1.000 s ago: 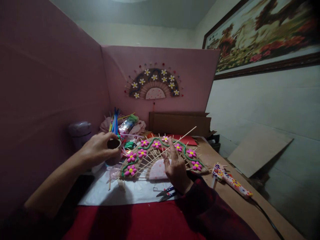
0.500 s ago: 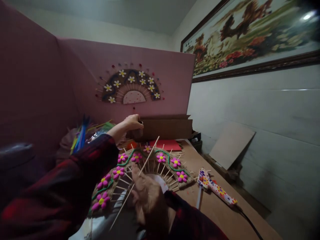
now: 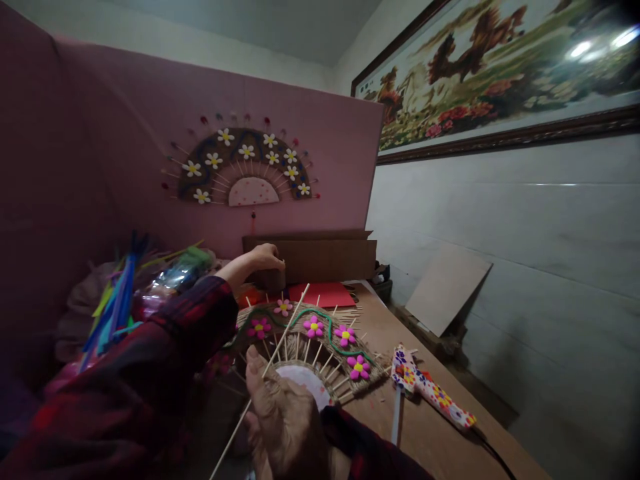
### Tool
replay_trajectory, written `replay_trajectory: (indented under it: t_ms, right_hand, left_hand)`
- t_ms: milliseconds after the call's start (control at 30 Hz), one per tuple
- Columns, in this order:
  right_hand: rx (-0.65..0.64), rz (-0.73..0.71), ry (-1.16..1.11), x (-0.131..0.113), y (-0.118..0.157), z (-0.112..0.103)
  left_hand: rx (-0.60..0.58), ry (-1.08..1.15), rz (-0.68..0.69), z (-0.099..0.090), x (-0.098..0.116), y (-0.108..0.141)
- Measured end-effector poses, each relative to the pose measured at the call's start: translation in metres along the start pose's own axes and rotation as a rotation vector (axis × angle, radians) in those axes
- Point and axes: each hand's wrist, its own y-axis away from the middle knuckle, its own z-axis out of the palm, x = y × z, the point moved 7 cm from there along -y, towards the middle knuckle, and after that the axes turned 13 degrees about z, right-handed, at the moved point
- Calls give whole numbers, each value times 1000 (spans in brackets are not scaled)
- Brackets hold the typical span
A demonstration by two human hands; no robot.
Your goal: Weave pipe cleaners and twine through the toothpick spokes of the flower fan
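My right hand (image 3: 285,413) holds a long thin wooden stick (image 3: 290,323), which slants up across the fingers. Beneath it lies a half-round fan (image 3: 370,383) of twine and wooden sticks, decorated with pink flowers (image 3: 314,327) with yellow centres and a wavy green cord. A white half-round piece (image 3: 300,380) forms its base. My left hand (image 3: 264,257) reaches to the back of the table, fingers bent down at a small brown container (image 3: 273,280). Whatever those fingertips grip is hidden.
A flower-patterned glue gun (image 3: 430,383) lies on the right of the table, cable trailing forward. Red sheets (image 3: 327,295) and a long cardboard box (image 3: 325,259) are behind the fan. Colourful pipe cleaners (image 3: 117,300) stand at left. A finished-looking fan (image 3: 247,152) hangs on the pink panel (image 3: 340,160).
The view has shifted slightly, showing more of the left side. My left hand's fingers now bend lower at the brown container. My right hand, with the stick, appears lower and nearer.
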Motion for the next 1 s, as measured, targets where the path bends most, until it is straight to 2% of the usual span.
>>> replay_trajectory:
  t_ms: [167,433,533,700,1000]
  right_hand:
    - [4,-8,-11,-1,3,4]
    - [100,24,30,2,5,10]
    - [124,36,13,3,6,11]
    - [86,39,35,5,7,13]
    - [108,56,48,4,6,13]
  left_hand:
    - [-34,-82,-18,20,-4,4]
    - [91,-261,-14,25,-18,15]
    - [66,-258,13,31,-18,11]
    - [-2,-228,78,48,-9,6]
    - [40,-202,37,58,-10,1]
